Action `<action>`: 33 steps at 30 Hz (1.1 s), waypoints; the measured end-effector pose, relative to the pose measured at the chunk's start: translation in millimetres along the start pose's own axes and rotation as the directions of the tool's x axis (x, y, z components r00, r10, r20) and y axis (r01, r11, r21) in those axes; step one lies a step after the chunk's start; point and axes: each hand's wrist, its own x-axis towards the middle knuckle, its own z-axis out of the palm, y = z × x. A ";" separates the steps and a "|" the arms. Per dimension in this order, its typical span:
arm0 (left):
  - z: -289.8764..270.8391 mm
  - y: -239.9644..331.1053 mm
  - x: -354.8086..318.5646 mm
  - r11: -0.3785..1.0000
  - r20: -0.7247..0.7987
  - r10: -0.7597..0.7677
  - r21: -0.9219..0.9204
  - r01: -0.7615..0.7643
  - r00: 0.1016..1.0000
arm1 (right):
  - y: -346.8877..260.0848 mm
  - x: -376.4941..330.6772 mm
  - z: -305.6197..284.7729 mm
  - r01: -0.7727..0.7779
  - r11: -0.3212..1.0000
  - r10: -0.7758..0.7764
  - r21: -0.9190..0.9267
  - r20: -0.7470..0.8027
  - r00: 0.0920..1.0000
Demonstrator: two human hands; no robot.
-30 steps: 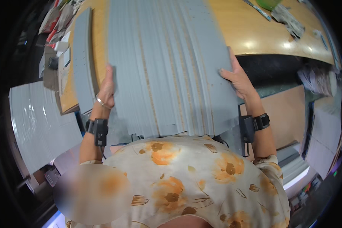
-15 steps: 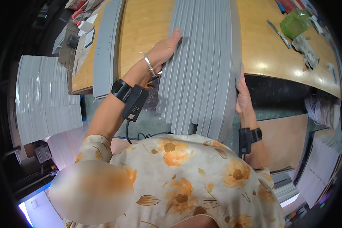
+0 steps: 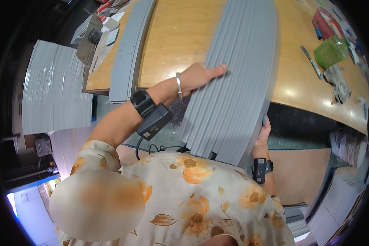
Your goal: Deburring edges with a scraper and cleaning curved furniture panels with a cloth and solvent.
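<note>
A thick bundle of long grey slats (image 3: 238,78) lies across the near edge of the wooden table, its near ends reaching my shirt. From the left, my left hand (image 3: 203,77) grips the bundle, thumb over the top and fingers hidden at its side. Lower down on the opposite side, my right hand (image 3: 263,133) is wrapped against the bundle's edge, with its fingers partly hidden underneath. The near ends of the slats are uneven. Motion blurs the far part of the bundle.
Another long grey strip with small holes (image 3: 129,57) lies on the table (image 3: 172,37) at left. White stacked sheets (image 3: 55,90) stand further left. A green container (image 3: 331,52), a pen-like tool (image 3: 311,61) and a crumpled cloth (image 3: 338,84) sit at right, near a red box (image 3: 326,22).
The bundle has swung, with its far end shifted right and tilted. Both hands have come nearer to me along with it, still gripping. My view has also shifted a little.
</note>
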 end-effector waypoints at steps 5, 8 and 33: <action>23.2 -0.8 -10.9 1.000 0.030 0.000 -0.023 0.001 1.000 | 1.3 -8.7 -13.5 0.073 0.997 -0.072 0.018 -0.037 0.997; 29.1 -2.4 -14.4 0.994 0.043 -0.061 -0.083 0.065 0.997 | -8.2 -18.5 -15.4 0.143 0.985 -0.145 -0.093 -0.015 0.989; 32.1 -95.3 16.3 0.973 0.504 -0.208 0.020 0.229 0.838 | -63.7 -73.1 119.2 -0.144 0.664 -0.040 -0.734 -0.227 0.973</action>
